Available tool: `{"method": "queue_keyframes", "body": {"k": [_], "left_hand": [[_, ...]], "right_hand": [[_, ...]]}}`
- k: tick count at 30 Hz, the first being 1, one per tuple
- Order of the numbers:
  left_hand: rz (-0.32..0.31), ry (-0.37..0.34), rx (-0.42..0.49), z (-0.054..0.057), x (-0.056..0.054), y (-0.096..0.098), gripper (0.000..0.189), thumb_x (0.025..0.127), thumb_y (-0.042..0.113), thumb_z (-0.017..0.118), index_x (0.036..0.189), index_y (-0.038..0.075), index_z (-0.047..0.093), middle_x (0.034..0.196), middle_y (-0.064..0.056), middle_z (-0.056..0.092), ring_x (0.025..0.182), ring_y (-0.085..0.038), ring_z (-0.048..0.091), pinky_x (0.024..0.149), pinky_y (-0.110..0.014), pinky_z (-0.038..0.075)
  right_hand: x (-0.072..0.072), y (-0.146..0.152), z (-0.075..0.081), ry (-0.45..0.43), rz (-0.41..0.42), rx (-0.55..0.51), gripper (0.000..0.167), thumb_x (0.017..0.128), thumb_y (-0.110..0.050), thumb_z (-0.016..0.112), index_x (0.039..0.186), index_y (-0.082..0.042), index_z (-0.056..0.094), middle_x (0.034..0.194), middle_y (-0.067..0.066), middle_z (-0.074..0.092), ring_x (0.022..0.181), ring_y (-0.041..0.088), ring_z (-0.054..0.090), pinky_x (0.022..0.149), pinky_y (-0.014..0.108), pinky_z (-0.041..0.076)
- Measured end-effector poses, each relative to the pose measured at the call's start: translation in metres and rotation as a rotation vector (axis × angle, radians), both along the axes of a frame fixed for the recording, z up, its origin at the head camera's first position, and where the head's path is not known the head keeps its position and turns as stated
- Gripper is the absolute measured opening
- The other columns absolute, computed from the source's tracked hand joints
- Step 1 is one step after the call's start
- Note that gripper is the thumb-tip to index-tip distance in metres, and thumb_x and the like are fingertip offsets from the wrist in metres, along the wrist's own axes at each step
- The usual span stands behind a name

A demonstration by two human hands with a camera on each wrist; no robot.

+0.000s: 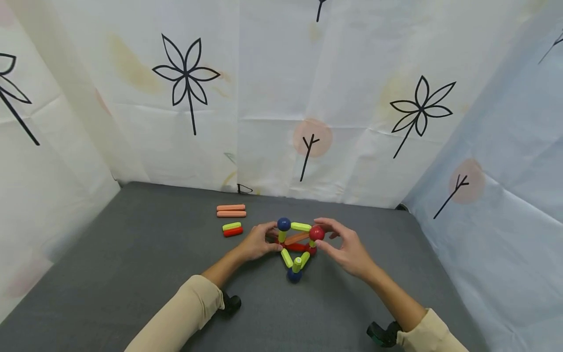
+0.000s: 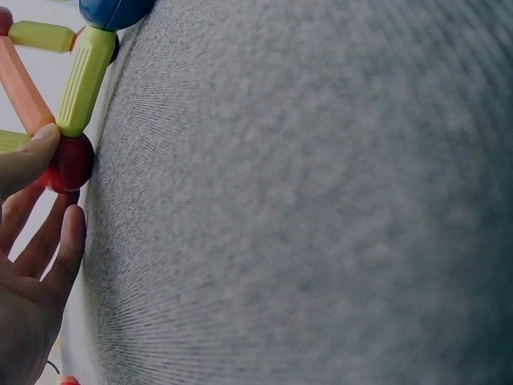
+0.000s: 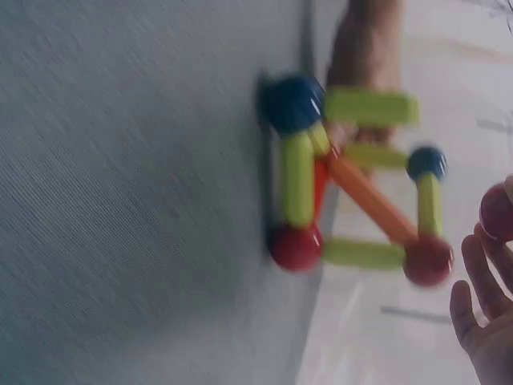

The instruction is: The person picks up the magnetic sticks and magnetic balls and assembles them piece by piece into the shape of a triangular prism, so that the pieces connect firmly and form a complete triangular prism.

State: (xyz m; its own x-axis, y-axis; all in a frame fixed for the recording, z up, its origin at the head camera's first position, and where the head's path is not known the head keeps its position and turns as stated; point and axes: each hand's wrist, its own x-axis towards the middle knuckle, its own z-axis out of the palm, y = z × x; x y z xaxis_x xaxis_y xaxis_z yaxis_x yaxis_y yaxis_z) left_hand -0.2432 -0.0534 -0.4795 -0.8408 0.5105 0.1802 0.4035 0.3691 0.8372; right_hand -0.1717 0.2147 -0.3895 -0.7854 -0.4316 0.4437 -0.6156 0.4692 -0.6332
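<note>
A frame of magnetic sticks and balls stands on the grey table. It joins blue and red balls with yellow-green sticks, a red stick and a slanting orange stick. My left hand grips the frame's low left red ball, thumb on one side and fingers on the other. At the frame's upper right, my right hand pinches a loose red ball. In the right wrist view that ball is apart from the frame's upper red ball. One yellow-green stick points up, free-ended, from the front blue ball.
Two orange sticks lie side by side behind the left hand. Closer in are a yellow-green stick and a red stick. Patterned white cloth hangs along the back and sides of the grey table.
</note>
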Motion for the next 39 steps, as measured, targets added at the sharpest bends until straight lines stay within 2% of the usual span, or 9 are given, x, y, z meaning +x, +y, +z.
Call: {"method": "queue_keyframes", "body": {"k": [7,14,18,20,22,25,28,33,39], "left_hand": [[0.0,-0.005,0.009,-0.003,-0.002,0.0,0.049,0.084,0.007,0.08,0.128,0.003,0.06,0.112,-0.009,0.072,0.106,-0.023,0.067,0.093,-0.044,0.052],[-0.002,0.004,0.014,-0.003,-0.001,0.0,0.046,0.084,0.007,0.08,0.126,0.004,0.061,0.11,-0.008,0.072,0.105,-0.023,0.067,0.092,-0.044,0.052],[0.001,0.006,0.01,-0.002,0.0,0.0,0.046,0.084,0.007,0.08,0.125,0.004,0.061,0.11,-0.008,0.072,0.104,-0.023,0.067,0.092,-0.044,0.052],[0.001,0.003,0.011,-0.001,0.0,0.0,0.046,0.084,0.006,0.08,0.125,0.004,0.061,0.111,-0.008,0.072,0.105,-0.023,0.067,0.092,-0.044,0.052],[0.001,-0.001,0.009,-0.001,0.0,-0.001,0.045,0.084,0.006,0.079,0.125,0.004,0.061,0.111,-0.008,0.072,0.105,-0.023,0.067,0.092,-0.044,0.052],[-0.001,-0.009,0.008,-0.002,0.0,-0.001,0.045,0.084,0.006,0.079,0.125,0.004,0.061,0.112,-0.009,0.071,0.105,-0.023,0.067,0.093,-0.043,0.052],[-0.001,-0.014,0.013,-0.002,0.0,-0.001,0.045,0.084,0.006,0.079,0.125,0.003,0.061,0.113,-0.01,0.071,0.105,-0.024,0.067,0.093,-0.044,0.052],[0.004,-0.022,0.015,-0.002,0.001,-0.001,0.044,0.085,0.006,0.079,0.125,0.004,0.061,0.113,-0.01,0.071,0.106,-0.024,0.067,0.093,-0.044,0.052],[-0.001,-0.009,0.006,-0.002,0.001,-0.001,0.047,0.085,0.006,0.079,0.128,0.005,0.059,0.113,-0.009,0.071,0.106,-0.024,0.067,0.093,-0.045,0.052]], "right_hand": [[0.014,-0.015,-0.014,-0.071,0.162,0.036,0.043,0.091,-0.012,0.074,0.131,-0.005,0.06,0.122,0.005,0.068,0.1,0.015,0.066,0.086,0.038,0.053],[0.017,-0.019,-0.019,-0.076,0.179,0.052,0.044,0.091,-0.015,0.074,0.132,-0.011,0.06,0.125,0.006,0.067,0.101,0.016,0.066,0.086,0.04,0.054],[0.012,-0.014,-0.013,0.038,0.099,-0.007,0.046,0.09,-0.009,0.074,0.134,-0.008,0.059,0.123,0.011,0.065,0.103,0.022,0.063,0.084,0.037,0.051],[0.005,-0.009,-0.011,0.104,0.005,-0.063,0.045,0.091,-0.004,0.071,0.133,-0.009,0.058,0.122,0.011,0.064,0.104,0.026,0.061,0.084,0.038,0.049],[-0.003,-0.004,-0.011,0.134,-0.094,-0.117,0.044,0.091,0.0,0.068,0.134,-0.008,0.057,0.12,0.011,0.063,0.104,0.029,0.059,0.082,0.041,0.046],[-0.013,0.003,-0.016,0.077,-0.199,-0.144,0.043,0.095,-0.001,0.064,0.136,-0.008,0.054,0.126,0.011,0.061,0.107,0.031,0.059,0.082,0.045,0.045],[-0.02,0.008,-0.027,-0.041,-0.223,-0.107,0.046,0.095,0.0,0.061,0.139,-0.007,0.052,0.13,0.014,0.059,0.109,0.033,0.059,0.082,0.043,0.047],[-0.026,0.009,-0.05,-0.213,-0.162,-0.018,0.052,0.091,0.0,0.066,0.141,-0.005,0.05,0.128,0.016,0.061,0.107,0.034,0.062,0.077,0.036,0.052],[-0.029,0.002,-0.068,-0.325,-0.091,0.001,0.043,0.092,-0.013,0.071,0.131,-0.002,0.056,0.115,0.015,0.065,0.105,0.034,0.065,0.088,0.047,0.055]]}}
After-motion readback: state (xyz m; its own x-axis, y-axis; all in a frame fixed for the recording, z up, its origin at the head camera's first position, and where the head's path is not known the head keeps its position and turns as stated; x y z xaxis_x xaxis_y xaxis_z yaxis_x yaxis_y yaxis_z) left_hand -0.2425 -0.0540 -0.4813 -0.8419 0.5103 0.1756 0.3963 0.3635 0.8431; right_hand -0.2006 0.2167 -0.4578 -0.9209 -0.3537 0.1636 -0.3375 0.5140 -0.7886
